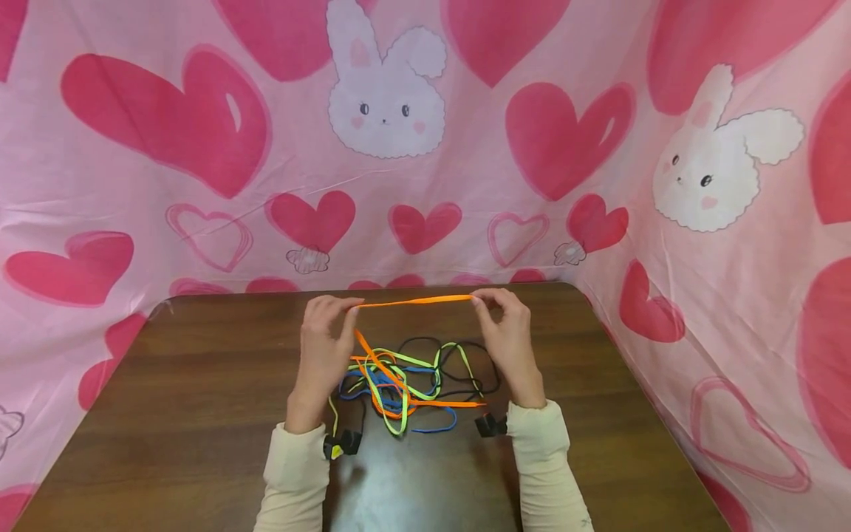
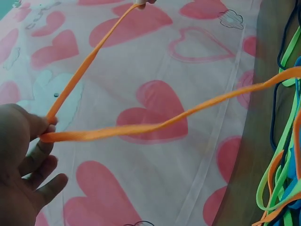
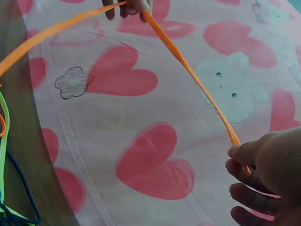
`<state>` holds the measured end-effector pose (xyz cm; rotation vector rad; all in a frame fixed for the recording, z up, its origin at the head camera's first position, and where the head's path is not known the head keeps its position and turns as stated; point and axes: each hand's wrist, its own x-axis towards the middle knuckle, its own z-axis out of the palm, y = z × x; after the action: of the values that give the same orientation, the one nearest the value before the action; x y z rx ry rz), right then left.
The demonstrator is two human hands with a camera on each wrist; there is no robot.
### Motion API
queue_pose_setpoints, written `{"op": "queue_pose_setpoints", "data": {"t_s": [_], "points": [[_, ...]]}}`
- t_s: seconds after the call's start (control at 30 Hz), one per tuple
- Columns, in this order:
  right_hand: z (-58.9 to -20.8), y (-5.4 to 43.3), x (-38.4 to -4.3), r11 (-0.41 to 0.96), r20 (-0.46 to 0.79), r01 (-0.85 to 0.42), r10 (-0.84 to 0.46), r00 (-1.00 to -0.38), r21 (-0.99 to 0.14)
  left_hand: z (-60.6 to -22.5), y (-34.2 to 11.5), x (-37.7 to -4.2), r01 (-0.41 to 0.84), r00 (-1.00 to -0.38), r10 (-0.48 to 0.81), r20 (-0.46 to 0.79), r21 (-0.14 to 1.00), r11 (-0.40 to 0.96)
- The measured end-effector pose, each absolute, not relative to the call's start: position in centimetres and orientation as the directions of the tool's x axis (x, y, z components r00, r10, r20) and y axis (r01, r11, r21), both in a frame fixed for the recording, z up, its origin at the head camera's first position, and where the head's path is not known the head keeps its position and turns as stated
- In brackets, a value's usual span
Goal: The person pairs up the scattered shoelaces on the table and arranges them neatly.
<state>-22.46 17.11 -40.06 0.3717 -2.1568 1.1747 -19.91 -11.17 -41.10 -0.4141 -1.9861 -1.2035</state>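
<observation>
Evidently, both hands are engaged on one orange lace, which is drawn nearly level across the centre of the head view, above the far part of the table. The left hand pinches it between thumb and fingers; in the left wrist view the remaining fingers stand apart, and a second run leads from the grip towards the right edge. The right hand pinches the lace close to its end, with a short piece protruding past the thumb at lower right of the right wrist view. On the table, at centre of the head view, a green lace, a blue lace, a black cord and further orange lengths lie tangled together. A pink cloth printed with hearts and rabbits hangs behind.
</observation>
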Motion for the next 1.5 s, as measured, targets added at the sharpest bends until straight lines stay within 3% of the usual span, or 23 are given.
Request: {"op": "queue_pose_setpoints", "data": {"t_s": [0.53,0.83,1.5], "points": [[-40.1,18.2,-22.9,0.551,0.671,-0.52,0.102,-0.734,-0.653,-41.2,-11.0,-20.1,0.663,-0.558,-0.228,0.798,0.594,0.455],[-39.9,19.1,-23.0,0.559,0.686,-0.513,0.145,-0.713,-0.651,-41.4,-11.9,-20.2,0.615,-0.574,-0.268,0.774,0.623,0.484],[-39.8,22.0,-23.0,0.557,0.673,-0.455,0.28,-0.685,-0.695,-40.8,-13.8,-20.1,0.594,-0.5,-0.394,0.771,0.637,0.491]]}}
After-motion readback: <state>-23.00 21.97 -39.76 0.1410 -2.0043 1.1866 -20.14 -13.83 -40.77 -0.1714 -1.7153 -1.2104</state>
